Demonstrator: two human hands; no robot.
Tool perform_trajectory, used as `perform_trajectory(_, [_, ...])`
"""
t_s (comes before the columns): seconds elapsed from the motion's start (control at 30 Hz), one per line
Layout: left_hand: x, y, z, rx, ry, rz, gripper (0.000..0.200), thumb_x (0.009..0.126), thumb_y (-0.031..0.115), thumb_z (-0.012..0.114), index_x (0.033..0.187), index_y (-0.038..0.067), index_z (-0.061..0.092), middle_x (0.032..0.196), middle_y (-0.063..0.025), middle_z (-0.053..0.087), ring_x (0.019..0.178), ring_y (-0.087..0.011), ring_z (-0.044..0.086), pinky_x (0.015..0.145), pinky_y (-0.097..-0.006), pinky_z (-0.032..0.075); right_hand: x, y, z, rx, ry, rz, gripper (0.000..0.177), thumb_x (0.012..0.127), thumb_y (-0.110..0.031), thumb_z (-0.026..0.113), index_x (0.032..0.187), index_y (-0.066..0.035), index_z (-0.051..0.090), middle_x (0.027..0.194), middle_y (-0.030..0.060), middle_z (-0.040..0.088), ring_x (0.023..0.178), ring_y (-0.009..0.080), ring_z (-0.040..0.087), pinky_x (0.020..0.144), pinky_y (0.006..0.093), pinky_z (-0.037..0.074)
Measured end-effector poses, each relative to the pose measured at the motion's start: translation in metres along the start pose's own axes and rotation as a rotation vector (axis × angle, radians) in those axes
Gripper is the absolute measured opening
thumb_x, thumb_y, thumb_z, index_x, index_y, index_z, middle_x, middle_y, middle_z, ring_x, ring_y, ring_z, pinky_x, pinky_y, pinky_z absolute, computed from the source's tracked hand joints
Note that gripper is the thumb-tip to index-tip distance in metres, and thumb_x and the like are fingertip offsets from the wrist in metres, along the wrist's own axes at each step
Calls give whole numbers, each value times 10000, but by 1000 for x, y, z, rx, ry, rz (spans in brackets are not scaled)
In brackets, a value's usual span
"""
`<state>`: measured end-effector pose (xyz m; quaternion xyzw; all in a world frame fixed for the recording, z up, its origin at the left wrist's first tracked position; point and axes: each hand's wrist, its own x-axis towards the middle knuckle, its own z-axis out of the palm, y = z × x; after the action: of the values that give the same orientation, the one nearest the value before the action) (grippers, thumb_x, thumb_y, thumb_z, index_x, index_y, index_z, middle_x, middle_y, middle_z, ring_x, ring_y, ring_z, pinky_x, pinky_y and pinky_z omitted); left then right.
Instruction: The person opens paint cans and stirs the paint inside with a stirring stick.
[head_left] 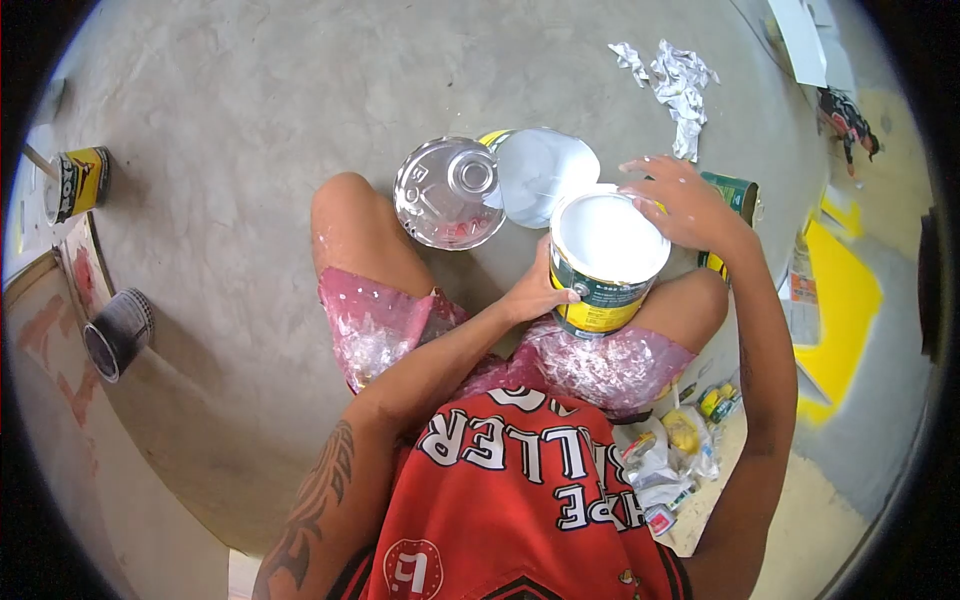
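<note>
An open paint can [603, 300] with a green and yellow label, white paint inside, rests on my right thigh. My left hand [540, 288] holds its near left side. On the far right of its rim lies my right hand [680, 200], fingers spread and speckled with white. Just beyond stands a larger open can [550, 175] with pale paint inside, touching a round silver lid [449, 193] at its left. Part of another green can [735, 198] shows behind my right wrist.
Crumpled white paper [683, 90] lies on the concrete floor ahead. At the left are a yellow and black can [78, 185] and a dark tub [118, 335]. Plastic bags [680, 440] sit by my right side, near a yellow painted sheet [840, 300]. Another person [848, 120] is at far right.
</note>
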<state>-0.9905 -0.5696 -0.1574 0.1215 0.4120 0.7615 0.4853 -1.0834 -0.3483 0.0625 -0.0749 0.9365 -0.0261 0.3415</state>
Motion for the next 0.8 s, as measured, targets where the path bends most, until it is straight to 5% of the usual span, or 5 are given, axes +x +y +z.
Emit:
perform_trajectory(0.3, [0, -1, 1, -68, -1, 38, 1285, 705, 445, 914, 1563, 24, 56, 1530, -184, 321, 1468, -287, 303, 1242, -433, 250, -60, -23, -25, 180, -204, 49, 249, 972, -273, 638, 1075, -99, 784, 1448, 112, 576, 1406, 329, 435, 1177, 470, 319])
perform_trajectory(0.6, [0, 1, 3, -112, -1, 29, 1258, 710, 447, 912, 1555, 26, 82, 1500, -164, 343, 1447, -275, 320, 1235, -428, 259, -80, -28, -24, 119, 8, 135, 259, 981, -270, 630, 1083, -76, 766, 1358, 113, 630, 1302, 339, 524, 1125, 467, 385])
perform_trajectory(0.8, [0, 3, 3, -86, 12, 39, 1219, 714, 387, 903, 1557, 22, 101, 1495, -163, 348, 1444, -278, 320, 1236, -425, 255, -2, -1, 35, 251, 334, 151, 366, 1046, -333, 533, 1057, -3, 690, 1151, 189, 660, 1075, 400, 612, 963, 471, 474])
